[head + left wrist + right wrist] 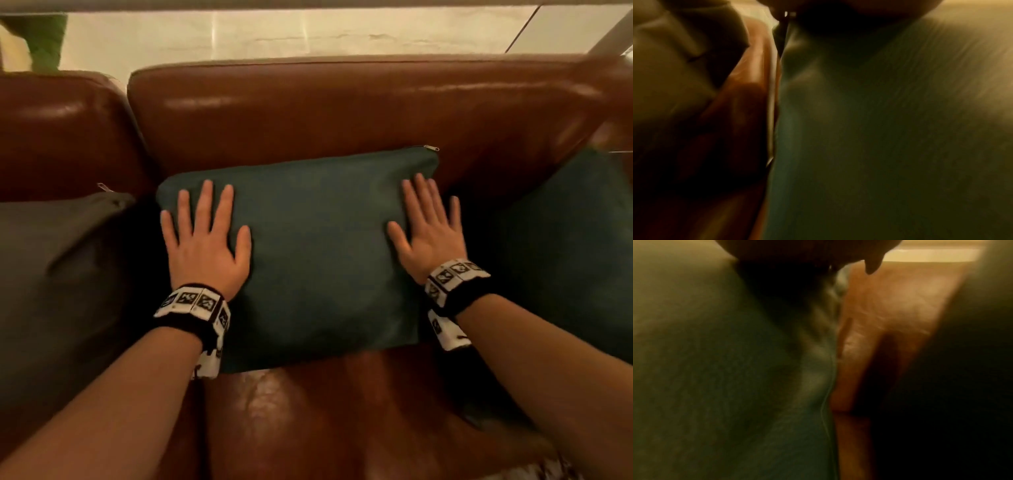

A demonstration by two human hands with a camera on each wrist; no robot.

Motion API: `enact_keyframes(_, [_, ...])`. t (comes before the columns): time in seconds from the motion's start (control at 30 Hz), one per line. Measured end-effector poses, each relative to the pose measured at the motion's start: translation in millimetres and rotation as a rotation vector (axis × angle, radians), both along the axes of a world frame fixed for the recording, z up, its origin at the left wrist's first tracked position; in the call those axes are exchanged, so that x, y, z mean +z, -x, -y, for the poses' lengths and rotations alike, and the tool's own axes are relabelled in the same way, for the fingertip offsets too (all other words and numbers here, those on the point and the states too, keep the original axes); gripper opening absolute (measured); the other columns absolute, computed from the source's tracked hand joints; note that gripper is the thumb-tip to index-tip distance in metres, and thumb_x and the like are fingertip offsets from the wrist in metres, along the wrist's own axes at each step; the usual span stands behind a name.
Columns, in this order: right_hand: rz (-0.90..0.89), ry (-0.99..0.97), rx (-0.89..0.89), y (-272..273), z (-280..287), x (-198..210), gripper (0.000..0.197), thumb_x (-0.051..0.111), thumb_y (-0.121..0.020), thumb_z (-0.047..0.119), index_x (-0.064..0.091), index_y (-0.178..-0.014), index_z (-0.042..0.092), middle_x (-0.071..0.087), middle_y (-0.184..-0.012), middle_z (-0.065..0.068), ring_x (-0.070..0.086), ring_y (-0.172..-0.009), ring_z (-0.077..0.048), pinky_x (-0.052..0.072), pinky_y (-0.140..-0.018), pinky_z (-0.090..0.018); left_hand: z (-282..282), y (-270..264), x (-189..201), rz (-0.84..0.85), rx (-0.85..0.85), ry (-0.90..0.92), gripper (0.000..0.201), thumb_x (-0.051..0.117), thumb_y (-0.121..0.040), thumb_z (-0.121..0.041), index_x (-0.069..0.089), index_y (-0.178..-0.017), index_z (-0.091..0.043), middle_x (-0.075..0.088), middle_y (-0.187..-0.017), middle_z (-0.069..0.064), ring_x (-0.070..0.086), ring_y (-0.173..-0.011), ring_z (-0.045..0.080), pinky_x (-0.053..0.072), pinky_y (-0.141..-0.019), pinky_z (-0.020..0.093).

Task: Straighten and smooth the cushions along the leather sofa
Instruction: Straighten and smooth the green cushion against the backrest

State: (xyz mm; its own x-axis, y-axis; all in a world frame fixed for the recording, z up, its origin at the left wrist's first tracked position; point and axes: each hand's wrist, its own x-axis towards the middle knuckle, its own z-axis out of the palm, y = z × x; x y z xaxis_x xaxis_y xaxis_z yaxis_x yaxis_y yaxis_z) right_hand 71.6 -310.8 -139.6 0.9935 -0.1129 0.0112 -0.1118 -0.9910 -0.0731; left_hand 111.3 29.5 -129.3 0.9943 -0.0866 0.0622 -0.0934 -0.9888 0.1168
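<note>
Brown leather sofa (308, 109), glossy, backrest against a pale wall. Dark green rectangular fabric cushion (308, 246) at mid-seat, leaning on the backrest, zipper at its top edge. Left hand (205, 240) and right hand (428, 233) flat, fingers spread, pressing its left and right sides. Grey cushion (51, 274) toward the seat's left edge. Black-and-white patterned wristbands (195, 308); no readable writing.

- Dark green cushion (308, 246): rectangular, leaning against the brown leather sofa (342, 113) backrest, zipper pull at its upper right corner, lower edge on the seat.
- Grey cushion (58, 274): at the left, slumped, creased.
- Another green cushion (575, 240): at the right, partly out of frame.
</note>
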Motion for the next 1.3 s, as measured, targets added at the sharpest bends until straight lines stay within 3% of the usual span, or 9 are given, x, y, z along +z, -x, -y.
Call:
enact_keyframes(0.1, [0.034, -0.064, -0.122, 4, -3, 9, 0.077, 0.020, -0.094, 0.063, 0.006, -0.158, 0.022, 0.002, -0.166, -0.007, -0.006, -0.152, -0.026, 0.002, -0.122, -0.049, 17, 5, 15, 0.026, 0.007, 0.028, 0.066, 0.030, -0.092, -0.048, 0.022, -0.154, -0.026, 0.016, -0.164, 0.005, 0.007, -0.151, 0.037, 0.002, -0.120, 0.058])
enact_keyframes(0.33, [0.170, 0.002, 0.231, -42, -91, 38, 0.064, 0.027, -0.101, 0.047, 0.012, -0.157, 0.021, 0.006, -0.166, -0.002, -0.001, -0.153, -0.021, 0.001, -0.122, -0.046, 63, -11, 17, 0.021, -0.283, -0.041, 0.055, 0.022, -0.101, -0.043, 0.015, -0.155, -0.037, 0.019, -0.164, -0.004, 0.014, -0.151, 0.027, 0.007, -0.121, 0.055])
enact_keyframes(0.63, [-0.110, 0.333, 0.893, 155, -70, -123, 0.077, 0.054, -0.085, 0.029, 0.021, -0.154, 0.029, -0.001, -0.166, -0.001, -0.003, -0.151, -0.027, -0.008, -0.121, -0.049, 65, -15, 2, 0.029, -0.269, -0.030, 0.054, 0.017, -0.102, -0.044, 0.007, -0.155, -0.037, 0.011, -0.165, -0.003, 0.008, -0.152, 0.028, 0.000, -0.121, 0.055])
enact_keyframes(0.7, [-0.153, 0.245, 0.976, 159, -61, -111, 0.071, 0.054, -0.084, 0.025, 0.030, -0.151, 0.024, 0.024, -0.162, -0.001, 0.012, -0.151, -0.026, -0.001, -0.122, -0.046, 65, -13, 4, 0.044, -0.278, -0.031, 0.055, 0.017, -0.102, -0.044, 0.007, -0.155, -0.036, 0.011, -0.165, -0.002, 0.008, -0.152, 0.029, 0.000, -0.121, 0.055])
enact_keyframes(0.77, [-0.033, -0.085, 0.909, 139, -61, -77, 0.058, 0.057, -0.086, 0.018, 0.044, -0.142, 0.019, 0.060, -0.136, -0.007, 0.050, -0.128, -0.028, 0.028, -0.113, -0.040, 66, -6, 7, 0.071, -0.277, -0.018, 0.056, 0.018, -0.102, -0.044, 0.009, -0.156, -0.033, 0.012, -0.165, -0.001, 0.006, -0.152, 0.030, -0.002, -0.121, 0.054])
enact_keyframes(0.83, [0.195, -0.280, 0.659, 91, -64, -27, 0.049, 0.055, -0.089, 0.015, 0.050, -0.137, 0.016, 0.065, -0.120, -0.011, 0.059, -0.110, -0.033, 0.039, -0.100, -0.041, 69, 8, 7, 0.099, -0.257, 0.038, 0.057, 0.021, -0.102, -0.043, 0.012, -0.156, -0.030, 0.011, -0.165, 0.000, 0.003, -0.152, 0.031, -0.003, -0.122, 0.051])
enact_keyframes(0.9, [0.314, -0.241, 0.422, 36, -69, 17, 0.049, 0.047, -0.097, 0.023, 0.044, -0.145, 0.018, 0.054, -0.139, -0.012, 0.048, -0.130, -0.035, 0.030, -0.112, -0.049, 76, 29, 0, 0.111, -0.237, 0.089, 0.058, 0.025, -0.101, -0.044, 0.014, -0.156, -0.030, 0.009, -0.165, 0.001, 0.000, -0.152, 0.033, -0.003, -0.122, 0.049])
enact_keyframes(1.03, [0.045, 0.035, 0.343, -46, -91, 44, 0.061, 0.021, -0.100, 0.055, 0.005, -0.156, 0.034, 0.002, -0.166, 0.002, -0.003, -0.152, -0.024, -0.001, -0.121, -0.053, 77, 72, -38, 0.139, -0.095, 0.169, 0.062, 0.036, -0.098, -0.045, 0.018, -0.155, -0.033, 0.006, -0.164, -0.001, 0.001, -0.152, 0.032, -0.001, -0.122, 0.049])
enact_keyframes(1.3, [-0.076, 0.068, 0.305, -62, -91, 27, 0.060, 0.010, -0.099, 0.060, -0.004, -0.154, 0.041, -0.003, -0.166, 0.008, -0.006, -0.152, -0.018, -0.004, -0.121, -0.051, 60, 164, -146, 0.063, 0.560, 0.758, 0.059, 0.012, -0.102, -0.045, 0.003, -0.156, -0.023, 0.007, -0.164, 0.008, 0.009, -0.152, 0.030, 0.012, -0.122, 0.050])
